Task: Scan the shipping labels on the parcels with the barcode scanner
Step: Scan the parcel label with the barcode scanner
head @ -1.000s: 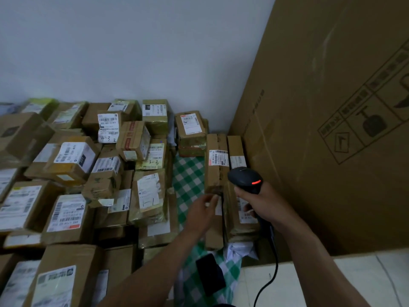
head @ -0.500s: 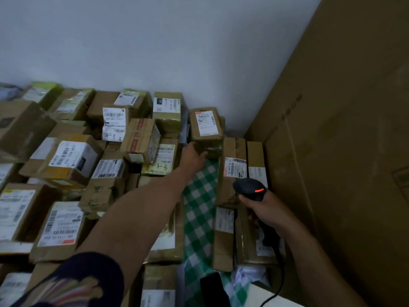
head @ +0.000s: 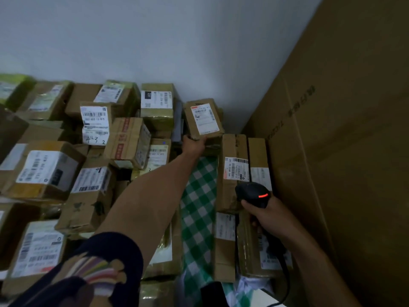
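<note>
Up at 12 o'clock by the wall (head: 155,41), left hand (head: 194,144) grips a small parcel (head: 204,119). Scanner (head: 252,192) sits clutched in right hand (head: 265,214) at 4 o'clock, so that scan's pending. Guessing plenty left.

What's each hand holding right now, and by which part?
The left hand grips the small parcel by its near edge; the right hand holds the barcode scanner by its handle.

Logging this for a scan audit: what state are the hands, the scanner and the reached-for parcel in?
left hand: grips the small parcel by its lower edge.
small parcel: label facing up, away from the scanner.
scanner: held, red light lit.
right hand: grips the scanner's handle.
checked cloth: partly covered by parcels.
</note>
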### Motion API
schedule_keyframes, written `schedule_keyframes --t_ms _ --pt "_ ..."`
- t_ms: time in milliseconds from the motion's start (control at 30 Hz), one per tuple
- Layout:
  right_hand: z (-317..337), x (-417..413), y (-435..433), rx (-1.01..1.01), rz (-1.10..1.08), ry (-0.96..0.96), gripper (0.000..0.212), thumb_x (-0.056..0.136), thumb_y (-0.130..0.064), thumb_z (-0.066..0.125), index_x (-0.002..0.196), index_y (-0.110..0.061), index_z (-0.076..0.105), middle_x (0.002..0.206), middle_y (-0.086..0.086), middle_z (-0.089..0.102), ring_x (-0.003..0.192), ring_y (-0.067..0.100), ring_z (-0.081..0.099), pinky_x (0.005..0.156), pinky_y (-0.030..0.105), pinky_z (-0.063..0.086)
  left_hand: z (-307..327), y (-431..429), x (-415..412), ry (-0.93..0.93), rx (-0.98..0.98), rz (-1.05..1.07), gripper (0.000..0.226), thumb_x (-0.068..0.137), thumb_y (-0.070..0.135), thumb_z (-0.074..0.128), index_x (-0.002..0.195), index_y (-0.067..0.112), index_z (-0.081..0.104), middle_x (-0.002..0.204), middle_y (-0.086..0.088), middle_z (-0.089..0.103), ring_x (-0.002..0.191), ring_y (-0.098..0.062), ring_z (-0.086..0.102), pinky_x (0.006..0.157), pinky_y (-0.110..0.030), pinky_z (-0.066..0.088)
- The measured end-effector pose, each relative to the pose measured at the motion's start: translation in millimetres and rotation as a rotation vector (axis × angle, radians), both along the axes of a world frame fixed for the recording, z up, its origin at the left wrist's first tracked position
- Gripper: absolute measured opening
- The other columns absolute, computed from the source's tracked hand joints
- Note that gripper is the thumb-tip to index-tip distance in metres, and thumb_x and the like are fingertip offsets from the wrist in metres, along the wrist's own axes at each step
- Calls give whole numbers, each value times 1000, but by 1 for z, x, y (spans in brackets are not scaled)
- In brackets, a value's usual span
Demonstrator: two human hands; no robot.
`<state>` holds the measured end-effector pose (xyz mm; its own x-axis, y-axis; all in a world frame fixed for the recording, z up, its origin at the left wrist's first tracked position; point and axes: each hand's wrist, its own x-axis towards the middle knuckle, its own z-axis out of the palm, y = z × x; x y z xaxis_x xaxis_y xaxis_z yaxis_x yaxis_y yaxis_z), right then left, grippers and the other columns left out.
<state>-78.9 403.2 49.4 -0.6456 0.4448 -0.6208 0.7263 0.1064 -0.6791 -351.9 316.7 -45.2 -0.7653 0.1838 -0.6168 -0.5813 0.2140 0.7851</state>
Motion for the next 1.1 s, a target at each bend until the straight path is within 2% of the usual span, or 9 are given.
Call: schedule_keyframes --t_ms 233,367,467,567,700,833,900,1000,1100 --pt "-8 1 1 5 -2 -10 14 93 -40 73 102 -28 72 69 1 71 63 14 66 61 32 52 1 -4 24 61 73 81 67 95 29 72 149 20 34 147 -7 53 134 -28 54 113 -46 44" --pt "-16 2 3 18 -12 1 21 90 -48 74 101 -30 72 69 0 72 67 17 70 63 34 54 2 -13 25 37 234 258 66 89 26 79 143 21 41 137 -4 60 123 -23 61 109 -48 49" --pt "-17 2 3 24 -23 11 23 90 -50 74 103 -32 71 73 1 74 70 18 71 64 34 53 14 -15 29 95 303 307 51 91 24 76 132 22 46 132 -4 61 119 -21 63 106 -47 53" --pt "-12 2 -1 13 -36 26 24 91 -48 74 108 -32 70 76 3 74 73 20 72 63 33 53 43 -17 38 113 417 312 35 96 15 69 122 23 47 131 -9 62 117 -23 65 101 -45 57" --pt "0 6 -5 7 -78 81 24 94 -38 75 113 -26 68 81 11 74 66 18 69 56 30 52 80 -33 62 133 541 329 28 97 11 68 116 21 51 130 -13 64 117 -28 67 100 -50 56" --pt "28 14 -8 50 -184 223 28 95 -36 74 115 -18 70 86 4 75 63 13 70 57 26 49 97 -64 124 108 590 298 25 97 10 67 118 13 53 127 -13 69 119 -28 67 106 -52 52" --pt "43 19 -11 69 -250 320 26 95 -38 74 113 -18 72 87 3 75 70 15 70 61 28 53 99 -83 161 67 591 282 26 97 12 66 121 12 54 126 -11 70 118 -26 67 104 -49 52" --pt "58 26 -21 59 -326 439 36 89 -48 78 119 -31 69 105 -7 75 95 13 71 76 39 63 103 -104 213 27 527 208 26 97 14 66 121 15 57 119 -5 74 112 -21 71 95 -41 53" --pt "69 35 -35 -44 -310 508 32 87 -36 82 116 -33 70 109 -12 77 101 10 73 79 37 63 106 -112 243 -14 557 146 35 93 7 69 125 16 56 118 -8 75 109 -23 73 98 -44 54"
